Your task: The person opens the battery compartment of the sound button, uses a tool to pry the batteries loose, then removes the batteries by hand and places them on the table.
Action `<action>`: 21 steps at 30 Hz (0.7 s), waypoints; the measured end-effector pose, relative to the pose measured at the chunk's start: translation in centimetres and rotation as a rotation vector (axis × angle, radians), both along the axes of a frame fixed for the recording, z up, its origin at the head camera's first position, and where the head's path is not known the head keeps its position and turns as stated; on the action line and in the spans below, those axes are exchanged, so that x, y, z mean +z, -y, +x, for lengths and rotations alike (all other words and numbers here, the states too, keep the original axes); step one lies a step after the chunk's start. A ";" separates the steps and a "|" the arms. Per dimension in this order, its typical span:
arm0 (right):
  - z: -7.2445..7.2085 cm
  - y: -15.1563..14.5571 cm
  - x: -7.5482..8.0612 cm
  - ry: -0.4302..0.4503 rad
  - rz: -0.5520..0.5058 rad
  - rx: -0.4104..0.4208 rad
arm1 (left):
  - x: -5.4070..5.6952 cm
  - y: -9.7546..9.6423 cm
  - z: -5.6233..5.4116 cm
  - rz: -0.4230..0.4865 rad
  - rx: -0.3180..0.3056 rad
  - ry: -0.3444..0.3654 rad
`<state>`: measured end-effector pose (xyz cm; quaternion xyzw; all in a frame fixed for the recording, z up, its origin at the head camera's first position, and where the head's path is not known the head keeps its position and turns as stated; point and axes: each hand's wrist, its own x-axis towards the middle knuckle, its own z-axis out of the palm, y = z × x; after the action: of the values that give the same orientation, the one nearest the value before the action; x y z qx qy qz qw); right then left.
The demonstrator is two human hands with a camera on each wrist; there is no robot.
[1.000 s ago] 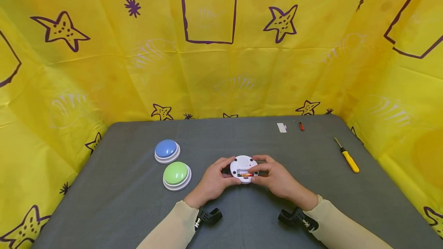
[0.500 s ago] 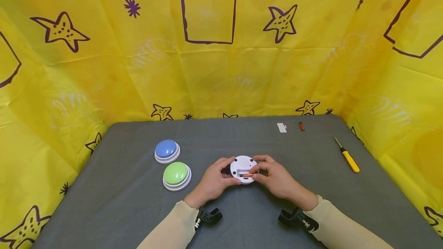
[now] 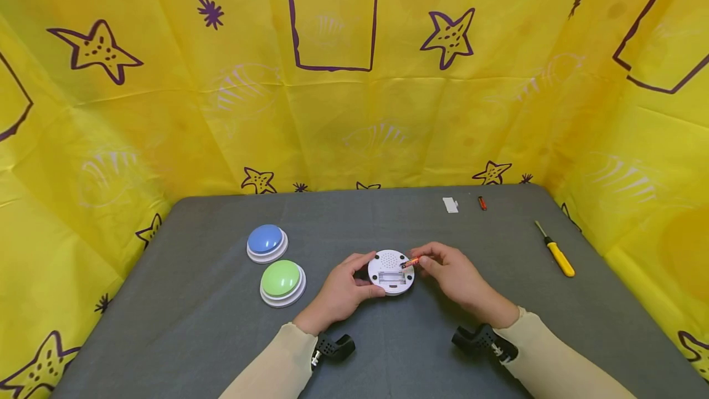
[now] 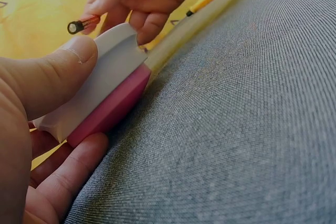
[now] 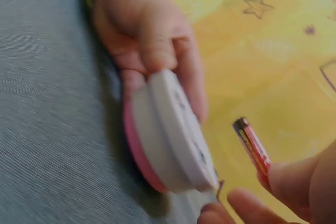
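Note:
My left hand grips a round push button by its left edge, its white underside turned up. Thumb and fingers hold the rim, and the pink dome faces down toward the cloth. An open battery compartment shows in the underside, with no battery in it. My right hand pinches a red battery between thumb and fingers, just above the button's right side. In the right wrist view the battery sticks out past the thumb, dark end away from the hand.
Two more push buttons, blue and green, stand left on the grey cloth. At the back right lie a small white cover and another red battery. A yellow-handled screwdriver lies far right.
The red battery has come out of the compartment, pinched in my right hand, which has moved up and right off the button. My left hand keeps its grip in place.

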<state>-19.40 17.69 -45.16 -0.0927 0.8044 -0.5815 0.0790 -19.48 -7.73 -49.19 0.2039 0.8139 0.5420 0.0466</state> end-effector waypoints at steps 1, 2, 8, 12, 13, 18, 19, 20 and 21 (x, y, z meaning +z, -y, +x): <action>-0.2 -0.3 0.0 0.033 -0.069 -0.008 | 0.0 0.0 0.0 0.002 0.000 0.000; -0.4 -0.6 0.1 0.064 -0.137 -0.018 | 0.0 0.0 0.0 0.005 -0.001 -0.002; -1.6 -2.5 0.1 0.222 -0.422 -0.059 | 0.0 0.0 0.0 0.013 -0.001 -0.006; -2.3 -3.9 0.2 0.291 -0.532 -0.094 | 0.0 -0.1 0.0 0.013 -0.002 -0.006; -2.5 -4.2 0.2 0.306 -0.556 -0.105 | 0.0 -0.1 0.1 0.012 -0.002 -0.006; -3.3 -6.0 0.7 0.356 -0.639 -0.168 | -0.1 -0.1 0.0 0.010 -0.002 -0.003; -3.5 -6.4 0.7 0.357 -0.651 -0.172 | -0.1 0.0 0.0 0.009 -0.001 -0.004; -3.6 -6.7 0.7 0.358 -0.657 -0.177 | -0.1 0.0 0.0 0.008 -0.001 -0.006; -3.8 -6.9 0.7 0.355 -0.660 -0.175 | -0.1 0.0 0.0 0.008 -0.001 -0.006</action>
<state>-23.18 24.62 -44.46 0.0580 0.5528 -0.8206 0.1330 -19.49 -7.73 -49.28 0.2061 0.8119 0.5445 0.0435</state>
